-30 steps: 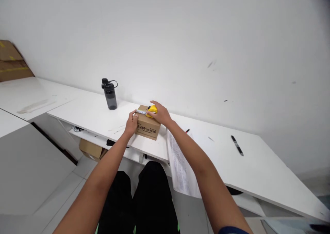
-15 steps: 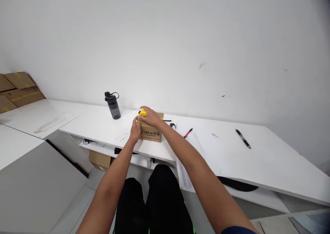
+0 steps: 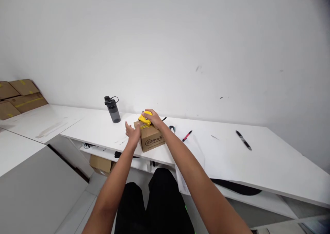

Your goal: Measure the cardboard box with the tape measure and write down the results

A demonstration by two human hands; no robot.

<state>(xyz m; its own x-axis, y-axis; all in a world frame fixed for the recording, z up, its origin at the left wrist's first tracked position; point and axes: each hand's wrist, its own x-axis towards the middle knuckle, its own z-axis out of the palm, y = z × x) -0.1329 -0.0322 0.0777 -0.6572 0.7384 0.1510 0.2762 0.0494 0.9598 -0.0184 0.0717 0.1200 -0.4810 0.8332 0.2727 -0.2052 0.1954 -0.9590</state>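
Observation:
A small brown cardboard box (image 3: 152, 140) with dark printing on its front stands near the middle of the white table. My right hand (image 3: 154, 118) is closed around a yellow tape measure (image 3: 145, 117), held over the top of the box. A short yellow strip shows on the box top just under it. My left hand (image 3: 132, 133) is open at the box's left side, fingers spread away from it and thumb at its upper left edge. Whether the thumb touches the box, I cannot tell.
A dark water bottle (image 3: 112, 110) stands at the back left. Right of the box lie a red pen (image 3: 187, 135), a paper sheet (image 3: 193, 151) and a black pen (image 3: 243, 140). Cardboard boxes (image 3: 28, 99) are stacked far left; another box (image 3: 100, 164) sits below the tabletop.
My left hand has loosened from the box edge and spread its fingers. The box has turned and come slightly nearer. My right hand has tilted the tape measure and moved it a little right.

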